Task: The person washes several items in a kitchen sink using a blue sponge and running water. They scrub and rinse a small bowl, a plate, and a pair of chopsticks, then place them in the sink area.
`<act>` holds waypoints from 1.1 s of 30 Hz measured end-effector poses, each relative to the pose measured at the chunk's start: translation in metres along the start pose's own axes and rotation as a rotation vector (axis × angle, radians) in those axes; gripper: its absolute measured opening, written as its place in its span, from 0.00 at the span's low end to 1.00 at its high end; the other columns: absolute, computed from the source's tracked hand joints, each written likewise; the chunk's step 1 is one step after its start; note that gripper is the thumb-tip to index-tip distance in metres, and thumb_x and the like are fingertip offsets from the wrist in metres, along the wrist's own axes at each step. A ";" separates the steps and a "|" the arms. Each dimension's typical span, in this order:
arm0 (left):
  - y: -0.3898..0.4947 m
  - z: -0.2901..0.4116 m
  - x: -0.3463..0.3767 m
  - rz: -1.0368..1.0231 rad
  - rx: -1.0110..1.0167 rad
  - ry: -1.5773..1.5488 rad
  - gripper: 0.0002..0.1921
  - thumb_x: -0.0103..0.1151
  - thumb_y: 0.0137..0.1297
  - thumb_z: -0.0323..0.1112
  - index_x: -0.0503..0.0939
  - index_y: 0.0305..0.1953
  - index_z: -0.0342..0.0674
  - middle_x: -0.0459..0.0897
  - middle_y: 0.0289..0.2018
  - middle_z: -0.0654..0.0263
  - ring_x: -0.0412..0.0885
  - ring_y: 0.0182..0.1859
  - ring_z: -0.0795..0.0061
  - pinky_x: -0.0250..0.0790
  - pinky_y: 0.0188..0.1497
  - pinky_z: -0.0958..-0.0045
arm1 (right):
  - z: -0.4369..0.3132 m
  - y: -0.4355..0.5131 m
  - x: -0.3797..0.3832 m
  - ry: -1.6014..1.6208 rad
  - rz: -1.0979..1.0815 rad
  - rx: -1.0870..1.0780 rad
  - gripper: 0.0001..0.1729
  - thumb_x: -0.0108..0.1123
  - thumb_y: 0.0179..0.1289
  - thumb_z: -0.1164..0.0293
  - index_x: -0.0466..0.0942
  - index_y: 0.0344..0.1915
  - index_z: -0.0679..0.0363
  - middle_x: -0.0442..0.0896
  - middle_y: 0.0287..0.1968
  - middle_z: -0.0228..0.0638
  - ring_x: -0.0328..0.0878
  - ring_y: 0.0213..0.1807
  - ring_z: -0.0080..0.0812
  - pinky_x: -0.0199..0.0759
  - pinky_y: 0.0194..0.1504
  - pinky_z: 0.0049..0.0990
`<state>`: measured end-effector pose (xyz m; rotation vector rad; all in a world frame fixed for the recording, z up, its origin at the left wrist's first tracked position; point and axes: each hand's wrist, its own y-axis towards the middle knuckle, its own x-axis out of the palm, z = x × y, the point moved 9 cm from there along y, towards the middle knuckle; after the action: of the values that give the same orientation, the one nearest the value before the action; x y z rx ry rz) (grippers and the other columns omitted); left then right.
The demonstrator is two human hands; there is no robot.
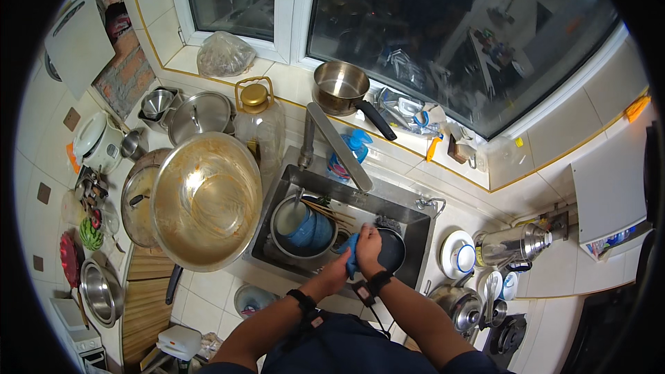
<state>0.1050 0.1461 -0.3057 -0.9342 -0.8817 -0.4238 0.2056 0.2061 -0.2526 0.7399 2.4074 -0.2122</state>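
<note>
Over the front of the stainless steel sink (425, 249), my left hand (335, 271) and my right hand (369, 249) are close together on a blue cloth (353, 254), bunched between them. A dark round pan (392, 252) lies in the sink just beyond and right of my right hand. To the left stands a metal pot (278, 241) holding blue bowls (311, 231), a pale bowl and a utensil. Wooden chopsticks (330, 211) lean across its rim. The faucet (340, 148) reaches over the sink, and a dark scouring pad (388, 223) lies near the back wall.
A large metal basin (208, 202) stands left of the sink. Behind are a blue pump bottle (348, 156), a big clear jug (260, 124) and a saucepan (341, 88) on the ledge. Plates (457, 254), a kettle (457, 304) and a steel thermos (511, 245) stand on the right.
</note>
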 end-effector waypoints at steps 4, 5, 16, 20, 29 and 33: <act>-0.006 0.013 -0.002 0.099 0.031 -0.048 0.28 0.36 0.83 0.55 0.69 0.69 0.42 0.77 0.64 0.67 0.73 0.66 0.71 0.61 0.71 0.66 | -0.010 -0.003 0.013 -0.025 -0.064 -0.066 0.26 0.53 0.76 0.54 0.78 0.31 0.66 0.81 0.29 0.59 0.79 0.35 0.65 0.72 0.37 0.52; -0.008 0.009 -0.003 0.064 0.020 -0.055 0.28 0.36 0.83 0.55 0.68 0.69 0.41 0.77 0.64 0.66 0.73 0.66 0.70 0.61 0.72 0.66 | -0.012 -0.007 0.016 -0.036 -0.083 -0.082 0.26 0.54 0.76 0.53 0.78 0.31 0.66 0.81 0.30 0.59 0.80 0.36 0.65 0.72 0.38 0.52; -0.012 0.054 -0.015 0.197 0.103 0.105 0.33 0.40 0.81 0.58 0.67 0.69 0.33 0.77 0.63 0.61 0.77 0.62 0.64 0.66 0.68 0.62 | 0.044 -0.054 0.058 1.157 -0.862 0.985 0.22 0.51 0.79 0.59 0.72 0.63 0.59 0.80 0.61 0.41 0.77 0.62 0.41 0.69 0.67 0.42; 0.020 0.063 -0.116 0.481 0.003 0.871 0.31 0.45 0.79 0.55 0.71 0.66 0.32 0.78 0.62 0.55 0.79 0.60 0.58 0.70 0.64 0.58 | 0.064 -0.043 0.054 1.121 -0.694 0.887 0.16 0.53 0.78 0.63 0.74 0.57 0.58 0.81 0.57 0.38 0.78 0.61 0.41 0.68 0.68 0.44; 0.002 0.143 -0.204 0.848 0.447 1.362 0.24 0.48 0.78 0.42 0.72 0.66 0.32 0.80 0.57 0.44 0.76 0.61 0.43 0.66 0.68 0.51 | 0.085 -0.037 0.004 1.138 -0.431 0.890 0.11 0.57 0.77 0.67 0.72 0.54 0.56 0.79 0.49 0.35 0.79 0.50 0.38 0.74 0.55 0.46; 0.035 0.140 -0.232 0.695 0.339 1.334 0.19 0.46 0.79 0.44 0.80 0.53 0.33 0.82 0.47 0.44 0.79 0.54 0.41 0.70 0.59 0.48 | 0.087 -0.052 -0.004 1.228 -0.414 0.959 0.18 0.56 0.76 0.68 0.71 0.62 0.58 0.80 0.57 0.39 0.79 0.59 0.43 0.72 0.64 0.49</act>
<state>-0.0743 0.2716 -0.4691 -0.4105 0.5794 -0.1920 0.2230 0.1336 -0.3211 0.8812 3.6037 -1.5430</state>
